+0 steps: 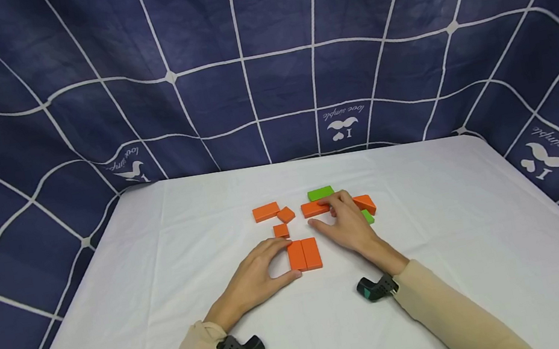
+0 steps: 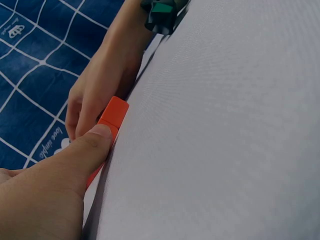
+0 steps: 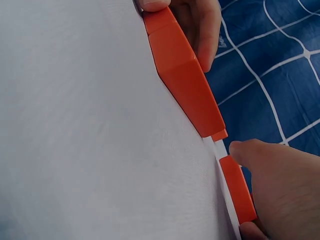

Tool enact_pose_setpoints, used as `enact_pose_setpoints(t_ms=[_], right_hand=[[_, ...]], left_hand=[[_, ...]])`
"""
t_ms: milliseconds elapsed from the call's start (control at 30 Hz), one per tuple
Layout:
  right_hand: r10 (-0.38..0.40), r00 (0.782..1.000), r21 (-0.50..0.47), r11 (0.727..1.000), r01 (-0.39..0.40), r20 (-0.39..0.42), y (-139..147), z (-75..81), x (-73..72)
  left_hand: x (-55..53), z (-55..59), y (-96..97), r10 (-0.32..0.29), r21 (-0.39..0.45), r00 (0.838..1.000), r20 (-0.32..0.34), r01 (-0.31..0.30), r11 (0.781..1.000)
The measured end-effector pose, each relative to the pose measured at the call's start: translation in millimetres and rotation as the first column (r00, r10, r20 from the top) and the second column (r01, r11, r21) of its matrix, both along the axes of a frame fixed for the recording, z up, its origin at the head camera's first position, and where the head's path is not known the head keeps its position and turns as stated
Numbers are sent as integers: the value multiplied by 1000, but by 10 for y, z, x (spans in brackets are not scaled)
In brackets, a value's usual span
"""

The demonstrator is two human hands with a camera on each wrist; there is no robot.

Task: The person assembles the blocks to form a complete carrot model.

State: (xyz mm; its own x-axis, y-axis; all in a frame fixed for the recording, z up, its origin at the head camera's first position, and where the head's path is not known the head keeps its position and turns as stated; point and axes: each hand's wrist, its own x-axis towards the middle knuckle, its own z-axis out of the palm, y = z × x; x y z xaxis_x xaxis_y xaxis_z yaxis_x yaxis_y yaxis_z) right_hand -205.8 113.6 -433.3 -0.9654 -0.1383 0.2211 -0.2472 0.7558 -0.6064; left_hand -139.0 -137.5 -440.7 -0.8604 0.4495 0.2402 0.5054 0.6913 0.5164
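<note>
Two orange rectangular blocks lie side by side on the white table, the left one (image 1: 296, 256) against the right one (image 1: 312, 253). My left hand (image 1: 257, 275) grips the left block by its ends, thumb on the near end and fingers at the far end. In the left wrist view the thumb (image 2: 97, 140) presses on orange. My right hand (image 1: 345, 225) reaches over another orange block (image 1: 314, 209) farther back. Its index finger touches the top of that block, while the thumb stands apart from the near side. Part of this block is hidden by the fingers.
Behind the right hand lie a green block (image 1: 320, 193), an orange piece (image 1: 365, 203) and a partly hidden green piece (image 1: 368, 216). An orange block (image 1: 266, 212) and two small orange pieces, one tilted (image 1: 286, 215) and one square (image 1: 281, 231), lie back left. A blue checked cloth (image 1: 213, 99) hangs behind.
</note>
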Motion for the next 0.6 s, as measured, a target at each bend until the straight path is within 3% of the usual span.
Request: enact_pose_setpoints(t_ms=[600], right_hand=[[-113,993,75,991,111,23,-177,40,-120]], left_hand=[[4,-18,5,-11,7,999,-46,12,1000]])
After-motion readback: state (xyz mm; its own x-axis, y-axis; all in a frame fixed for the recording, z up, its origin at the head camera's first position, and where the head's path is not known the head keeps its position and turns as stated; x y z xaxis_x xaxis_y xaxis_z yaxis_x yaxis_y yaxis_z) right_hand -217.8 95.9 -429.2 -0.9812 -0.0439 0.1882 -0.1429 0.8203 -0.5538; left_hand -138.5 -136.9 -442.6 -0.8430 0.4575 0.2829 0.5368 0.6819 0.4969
